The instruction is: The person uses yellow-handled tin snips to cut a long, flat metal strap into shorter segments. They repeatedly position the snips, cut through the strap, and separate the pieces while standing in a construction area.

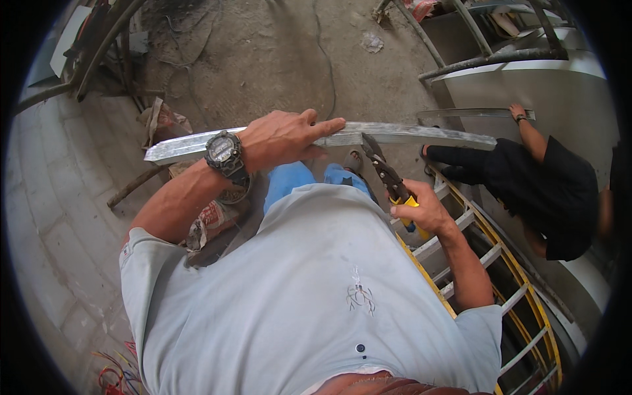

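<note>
A long, shiny metal channel [421,135] stretches across in front of my body. My left hand [284,136] grips it near the middle, the index finger stretched along it and the thumb below; the palm side is hidden. Tin snips [387,172] with dark jaws and yellow handles are in my right hand [426,212], its fingers wrapped round the grips. The tips of their jaws point up at the channel's near edge, just right of my left hand. Whether the jaws touch the metal I cannot tell.
A yellow-railed ladder [488,253] stands at my right. Beyond it, a person in black [550,191] reaches to another metal strip [474,113] on a large grey panel. Sacks [209,222] lie at my left by a block wall [59,217]. Scaffold tubes [494,62] rise at far right.
</note>
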Demonstrator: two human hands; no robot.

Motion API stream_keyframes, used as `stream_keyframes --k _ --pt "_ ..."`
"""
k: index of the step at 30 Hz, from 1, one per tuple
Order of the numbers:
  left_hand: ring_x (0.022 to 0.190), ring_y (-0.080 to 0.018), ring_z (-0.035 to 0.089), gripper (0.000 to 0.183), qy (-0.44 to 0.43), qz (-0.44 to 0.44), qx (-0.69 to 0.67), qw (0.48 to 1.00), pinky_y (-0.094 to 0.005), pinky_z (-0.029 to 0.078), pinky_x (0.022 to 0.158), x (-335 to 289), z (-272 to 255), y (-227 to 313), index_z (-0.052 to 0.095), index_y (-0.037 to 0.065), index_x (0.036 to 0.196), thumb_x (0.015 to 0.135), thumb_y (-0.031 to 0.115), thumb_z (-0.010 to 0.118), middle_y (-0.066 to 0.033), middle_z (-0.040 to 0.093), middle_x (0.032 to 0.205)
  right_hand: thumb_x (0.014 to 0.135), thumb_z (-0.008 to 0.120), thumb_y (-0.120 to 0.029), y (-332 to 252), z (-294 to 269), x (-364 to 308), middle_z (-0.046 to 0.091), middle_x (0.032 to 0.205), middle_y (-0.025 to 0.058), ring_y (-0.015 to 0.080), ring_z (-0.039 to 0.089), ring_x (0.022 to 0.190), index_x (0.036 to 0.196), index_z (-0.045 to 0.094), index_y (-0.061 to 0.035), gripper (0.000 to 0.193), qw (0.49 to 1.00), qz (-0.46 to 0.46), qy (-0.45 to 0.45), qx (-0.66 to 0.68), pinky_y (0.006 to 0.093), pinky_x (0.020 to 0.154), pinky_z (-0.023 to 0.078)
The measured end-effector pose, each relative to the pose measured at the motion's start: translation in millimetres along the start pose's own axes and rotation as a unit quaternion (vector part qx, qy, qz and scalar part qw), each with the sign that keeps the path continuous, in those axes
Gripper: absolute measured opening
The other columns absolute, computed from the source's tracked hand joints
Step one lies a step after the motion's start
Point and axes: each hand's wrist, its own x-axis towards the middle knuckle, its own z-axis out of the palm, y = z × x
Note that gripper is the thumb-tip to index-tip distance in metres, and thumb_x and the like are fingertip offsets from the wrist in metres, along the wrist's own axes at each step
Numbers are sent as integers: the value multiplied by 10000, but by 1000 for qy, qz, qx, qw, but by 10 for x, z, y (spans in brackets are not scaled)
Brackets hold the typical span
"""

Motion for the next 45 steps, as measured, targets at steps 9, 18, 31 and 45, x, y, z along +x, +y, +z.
stream_keyframes --k 9,18,31,45 --pt "729 -312 698 776 -47 11 4 999 -440 564 612 -7 138 -94 388 258 1650 982 398 758 -133 619 1011 792 786 -231 71 21 -33 634 850 35 150 594 817 1044 707 -7 346 999 32 -3 -18 342 760 496" --pt "741 -259 696 720 -112 47 60 991 -378 584 595 49 144 -171 485 242 1598 965 418 779 -117 628 959 744 783 -296 -35 -235 75 681 887 127 229 613 838 1079 722 19 464 983 85 -86 -139 374 797 504" --pt "952 -243 731 675 -22 132 209 969 -352 629 787 301 -104 -401 571 60 1441 874 316 834 -73 687 1022 766 778 -256 220 23 207 682 875 165 243 618 820 1060 698 22 412 994 18 -18 -108 392 790 516" --pt "1026 -141 675 449 37 122 287 949 -300 533 878 482 -385 -393 584 258 1427 999 172 689 37 670 1001 789 770 -248 99 146 138 686 910 65 157 614 871 1109 707 24 425 1000 -3 -1 -30 333 822 511"
